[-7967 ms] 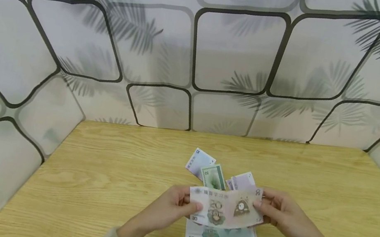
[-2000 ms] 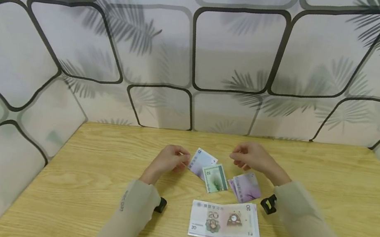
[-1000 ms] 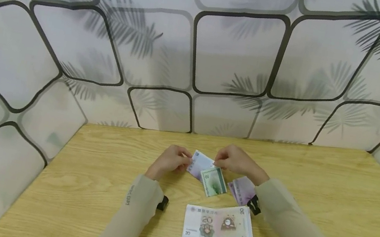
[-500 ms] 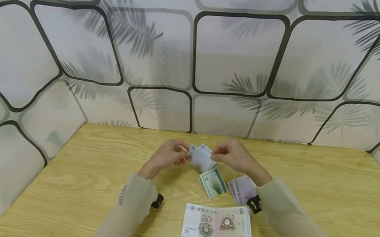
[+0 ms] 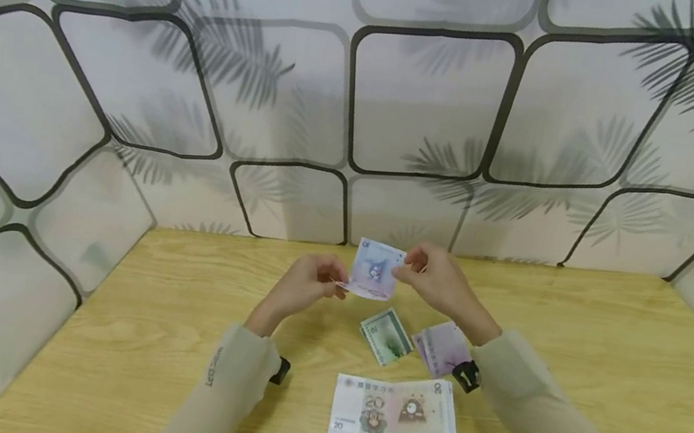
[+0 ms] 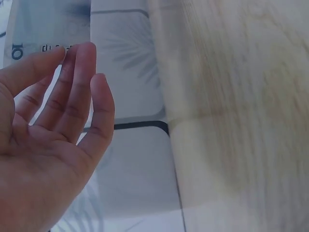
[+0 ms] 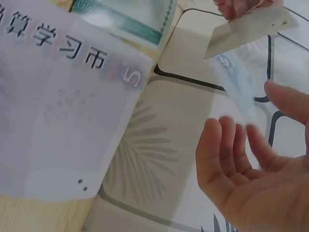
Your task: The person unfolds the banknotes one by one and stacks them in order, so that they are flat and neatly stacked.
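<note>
Above the far part of the table, my right hand pinches the right edge of a blue play banknote with a cartoon figure, raised nearly upright. My left hand pinches a second play banknote, tilted flatter, just below the blue one. In the left wrist view, a 10 shows on the banknote behind my left thumb and fingers. A green play banknote lies below the hands. Beside it, purple 5 play banknotes overlap. Nearer to me lies a stack of larger play banknotes, a 20 on top.
The wooden table meets a patterned curtain at the back and on both sides. A black wrist mount on my right arm is close to the purple notes.
The 20 note went down onto the stack. My hands then reached the blue notes at the back, lifted them from beside the green note and drew them apart.
</note>
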Available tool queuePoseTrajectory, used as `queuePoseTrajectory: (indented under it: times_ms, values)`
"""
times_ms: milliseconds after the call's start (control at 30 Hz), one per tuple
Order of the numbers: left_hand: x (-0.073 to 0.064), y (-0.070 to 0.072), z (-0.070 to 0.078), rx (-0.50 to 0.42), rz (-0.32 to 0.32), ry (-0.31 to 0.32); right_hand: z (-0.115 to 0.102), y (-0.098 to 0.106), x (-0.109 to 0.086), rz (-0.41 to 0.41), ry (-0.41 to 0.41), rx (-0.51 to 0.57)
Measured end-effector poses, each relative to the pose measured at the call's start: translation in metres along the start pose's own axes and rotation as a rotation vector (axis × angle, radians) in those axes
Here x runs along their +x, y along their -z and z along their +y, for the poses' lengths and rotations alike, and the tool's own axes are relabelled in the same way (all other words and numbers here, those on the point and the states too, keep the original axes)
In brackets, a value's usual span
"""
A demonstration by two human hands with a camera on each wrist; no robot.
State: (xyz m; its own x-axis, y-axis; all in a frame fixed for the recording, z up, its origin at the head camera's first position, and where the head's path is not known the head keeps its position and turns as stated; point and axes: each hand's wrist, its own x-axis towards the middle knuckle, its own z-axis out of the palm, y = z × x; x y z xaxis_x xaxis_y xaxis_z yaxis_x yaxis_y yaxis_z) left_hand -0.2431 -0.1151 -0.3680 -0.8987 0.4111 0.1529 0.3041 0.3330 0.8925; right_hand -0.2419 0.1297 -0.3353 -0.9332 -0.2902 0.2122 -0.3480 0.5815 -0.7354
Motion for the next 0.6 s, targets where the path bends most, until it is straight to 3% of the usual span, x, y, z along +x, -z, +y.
queuePoseTrajectory:
  times_ms: [100,300,400,600]
  values:
    - [-0.002,-0.003,0.005,0.028,-0.013,-0.026,0.000,0.001,0.000,0.025,-0.043,-0.022]
    - [-0.006,-0.007,0.013,0.089,-0.029,-0.054,0.003,0.004,-0.003,-0.105,0.011,0.051]
    - [-0.009,-0.008,0.012,0.048,-0.051,-0.043,0.002,0.006,-0.009,-0.141,0.025,0.086]
    - [-0.020,-0.006,0.009,-0.085,-0.046,0.025,0.001,0.009,-0.019,-0.105,0.012,0.135]
